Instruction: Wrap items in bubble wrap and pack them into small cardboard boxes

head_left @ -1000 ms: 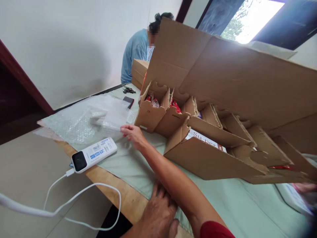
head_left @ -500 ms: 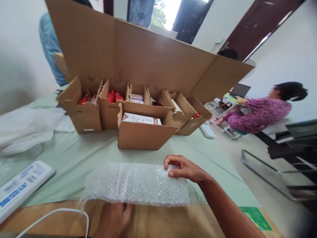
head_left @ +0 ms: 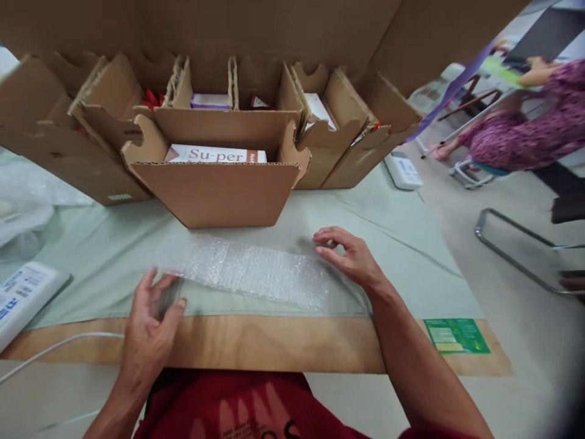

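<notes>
A sheet of bubble wrap (head_left: 247,271) lies flat on the pale green cloth (head_left: 402,250), just in front of an open cardboard box (head_left: 219,192). My left hand (head_left: 148,326) curls around the wrap's left end, thumb and fingers closed on its edge. At the wrap's right end, my right hand (head_left: 350,256) rests with its fingers loosely bent and apart, the tips touching the cloth there. A white carton marked "Su-per" (head_left: 214,155) stands in the box's front compartment.
The box's raised flap fills the top of the view. A white device (head_left: 22,296) with a cable (head_left: 55,347) lies at left, another (head_left: 402,171) at right. More plastic wrap (head_left: 22,210) sits far left. A person in purple (head_left: 525,134) sits on the floor beside a metal frame (head_left: 516,256).
The view swung from the left of the table to its front. The bubble wrap, taken from the left pile, now lies flat; my right hand has released its pinch.
</notes>
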Available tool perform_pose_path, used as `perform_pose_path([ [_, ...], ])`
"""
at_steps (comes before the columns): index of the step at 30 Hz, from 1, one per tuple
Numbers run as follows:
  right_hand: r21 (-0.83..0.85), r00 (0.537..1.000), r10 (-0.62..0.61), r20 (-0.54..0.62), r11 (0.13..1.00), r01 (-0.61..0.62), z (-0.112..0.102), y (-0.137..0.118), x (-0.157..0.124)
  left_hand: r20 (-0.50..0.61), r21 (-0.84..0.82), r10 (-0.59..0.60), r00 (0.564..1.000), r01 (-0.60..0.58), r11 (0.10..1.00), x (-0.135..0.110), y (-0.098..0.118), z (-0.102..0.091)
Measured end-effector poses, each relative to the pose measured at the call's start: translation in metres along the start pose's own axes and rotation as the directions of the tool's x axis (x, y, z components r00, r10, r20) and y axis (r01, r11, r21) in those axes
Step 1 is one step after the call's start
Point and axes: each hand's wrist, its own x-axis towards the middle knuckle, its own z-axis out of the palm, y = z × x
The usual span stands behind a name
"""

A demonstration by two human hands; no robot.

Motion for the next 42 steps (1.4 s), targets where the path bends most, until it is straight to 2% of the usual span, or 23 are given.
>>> perform_pose_path([
  [1,-0.060,0.997,-0.048,0.069,0.997,0.052,-0.001,-0.005,-0.004,-0.046,-0.027,-0.019,0.999,0.018,0.999,0.002,0.007,0.004],
  [3,-0.147,0.962,-0.122,0.246,0.976,0.161,-0.001,-0.016,-0.011,-0.110,-0.095,-0.054,0.992,0.043,0.995,0.008,0.018,0.012],
  [6,-0.247,0.891,-0.153,0.428,0.928,0.278,0.009,-0.027,-0.019,-0.097,-0.283,-0.130,0.987,0.098,0.954,0.024,0.029,0.025],
  [9,-0.324,0.879,-0.164,0.447,0.886,0.330,0.025,-0.028,-0.021,-0.037,-0.371,-0.216,0.976,0.188,0.910,0.036,0.032,0.035],
  [12,-0.342,0.887,-0.171,0.430,0.878,0.335,0.031,-0.026,-0.018,-0.028,-0.333,-0.254,0.967,0.230,0.914,0.039,0.030,0.037],
  [14,-0.285,0.890,-0.167,0.424,0.908,0.306,0.026,-0.027,-0.016,-0.055,-0.272,-0.239,0.970,0.215,0.938,0.036,0.027,0.032],
  [16,-0.160,0.899,-0.151,0.412,0.959,0.234,0.016,-0.032,-0.016,-0.098,-0.159,-0.204,0.974,0.187,0.969,0.033,0.022,0.022],
  [18,-0.024,0.924,-0.089,0.372,0.994,0.106,0.004,-0.039,-0.016,-0.128,-0.019,-0.156,0.979,0.155,0.988,0.029,0.016,0.009],
  [20,0.082,0.951,0.029,0.309,0.995,-0.057,-0.002,-0.043,-0.015,-0.102,0.074,-0.120,0.987,0.128,0.989,0.024,0.012,-0.001],
  [22,0.140,0.958,0.154,0.242,0.971,-0.192,-0.002,-0.043,-0.012,-0.051,0.063,-0.134,0.990,0.137,0.989,0.017,0.010,-0.007],
  [24,0.113,0.955,0.236,0.178,0.959,-0.258,0.005,-0.037,-0.007,0.021,-0.023,-0.220,0.975,0.221,0.975,0.009,0.012,-0.010],
  [27,-0.056,0.970,0.244,0.010,0.968,-0.243,0.013,-0.023,0.002,0.152,-0.106,-0.400,0.904,0.417,0.903,-0.006,0.016,-0.014],
  [29,-0.135,0.971,0.185,-0.149,0.969,-0.206,0.010,-0.017,0.004,0.264,-0.045,-0.468,0.843,0.495,0.867,-0.017,0.014,-0.025],
  [31,-0.168,0.944,0.108,-0.310,0.972,-0.167,-0.001,-0.017,0.001,0.392,0.090,-0.482,0.784,0.489,0.868,-0.028,0.009,-0.044],
  [33,-0.211,0.897,0.016,-0.442,0.970,-0.121,-0.013,-0.026,-0.008,0.530,0.239,-0.459,0.713,0.394,0.888,-0.038,0.002,-0.066],
  [34,-0.243,0.875,-0.036,-0.483,0.966,-0.094,-0.017,-0.032,-0.014,0.580,0.291,-0.426,0.694,0.312,0.904,-0.041,0.001,-0.075],
  [35,-0.278,0.860,-0.089,-0.502,0.959,-0.063,-0.018,-0.039,-0.021,0.608,0.324,-0.378,0.698,0.216,0.921,-0.042,0.000,-0.081],
  [36,-0.309,0.859,-0.136,-0.494,0.951,-0.028,-0.017,-0.046,-0.027,0.609,0.340,-0.306,0.732,0.107,0.934,-0.040,0.002,-0.083],
  [37,-0.333,0.870,-0.180,-0.459,0.943,0.019,-0.011,-0.053,-0.032,0.584,0.346,-0.206,0.785,-0.012,0.938,-0.037,0.006,-0.079],
  [39,-0.370,0.916,-0.270,-0.298,0.917,0.150,0.011,-0.062,-0.039,0.483,0.376,0.057,0.874,-0.266,0.888,-0.023,0.019,-0.057],
  [40,-0.391,0.934,-0.307,-0.181,0.894,0.218,0.027,-0.065,-0.040,0.469,0.390,0.196,0.861,-0.401,0.829,-0.014,0.025,-0.039],
  [42,-0.444,0.943,-0.325,0.072,0.836,0.322,0.061,-0.069,-0.035,0.539,0.428,0.386,0.748,-0.638,0.640,0.005,0.035,0.005],
])
